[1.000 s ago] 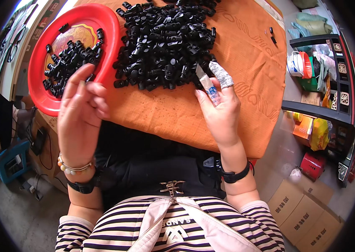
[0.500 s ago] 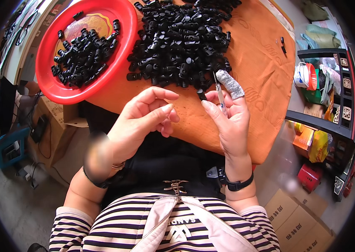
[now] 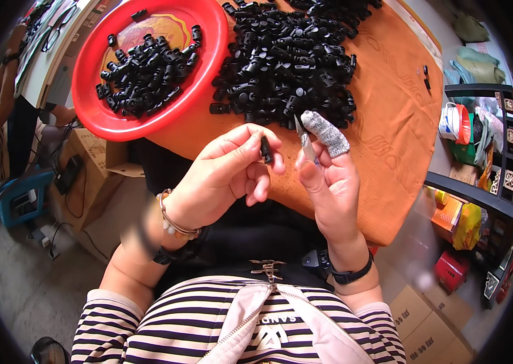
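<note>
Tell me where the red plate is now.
In the head view the red plate lies upper left on the orange cloth, left of the black pile, beyond the left hand.

A small workshop for piecework: a heap of black plastic parts [image 3: 293, 60] on the cloth-covered table [image 3: 390, 121], cardboard boxes [image 3: 432, 321] on the floor, cluttered shelves [image 3: 481, 151] alongside.

left hand [image 3: 223, 176] fingertips pinched, right hand [image 3: 329, 182] raised, fingers curled
</note>
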`<state>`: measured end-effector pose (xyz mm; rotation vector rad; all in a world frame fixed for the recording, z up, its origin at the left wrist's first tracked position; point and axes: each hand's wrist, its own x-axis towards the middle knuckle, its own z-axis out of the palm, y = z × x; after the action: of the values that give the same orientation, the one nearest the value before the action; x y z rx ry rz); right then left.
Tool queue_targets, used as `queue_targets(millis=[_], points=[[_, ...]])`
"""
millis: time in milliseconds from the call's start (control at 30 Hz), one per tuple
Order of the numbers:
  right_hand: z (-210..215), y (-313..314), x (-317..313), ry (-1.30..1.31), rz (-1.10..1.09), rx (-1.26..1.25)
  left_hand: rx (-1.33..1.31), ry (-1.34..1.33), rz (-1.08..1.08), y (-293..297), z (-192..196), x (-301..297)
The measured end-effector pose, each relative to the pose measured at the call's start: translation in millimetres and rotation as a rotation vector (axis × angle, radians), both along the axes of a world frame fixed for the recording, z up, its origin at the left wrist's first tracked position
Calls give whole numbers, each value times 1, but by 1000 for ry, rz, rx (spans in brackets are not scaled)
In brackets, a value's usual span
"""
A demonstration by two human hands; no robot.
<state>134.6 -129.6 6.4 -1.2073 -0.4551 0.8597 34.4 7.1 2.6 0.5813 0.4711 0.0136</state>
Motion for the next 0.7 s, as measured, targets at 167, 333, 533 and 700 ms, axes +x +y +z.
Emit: queue_targets(millis=[167, 333, 533, 700], points=[[0, -3, -1, -34, 118, -62, -124, -83, 46, 5, -6, -4], [3, 0, -7, -62, 157, -157, -110, -65, 71, 2, -9, -5], [-1, 3, -10, -103, 108, -91, -94, -41, 66, 3, -4, -3], [-3, 2, -10, -118, 106, -80, -108, -38, 76, 2, -3, -3]])
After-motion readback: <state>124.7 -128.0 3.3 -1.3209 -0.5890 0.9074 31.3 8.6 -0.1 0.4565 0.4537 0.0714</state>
